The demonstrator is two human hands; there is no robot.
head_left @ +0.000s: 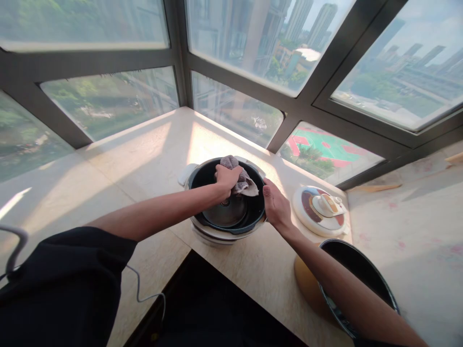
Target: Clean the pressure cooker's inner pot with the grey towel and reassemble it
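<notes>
An electric pressure cooker (226,214) with a dark inside and a pale outer body stands on the counter. Bunched in my left hand (228,180) is a greyish cloth (248,185), held against the inside of the cooker toward its far right wall. The fingers of my left hand wrap round the cloth, and its loose end hangs free. My right hand (277,205) grips the cooker's right rim, thumb on the near side; its other fingers are mostly hidden behind the rim.
On the right lies the cooker's round lid (320,212), handle up. A golden inner pot (306,274) with a dark inside sits nearer, under my right forearm. Window frames (183,53) border the pale counter (144,159). A grey cable (139,284) trails at the front left.
</notes>
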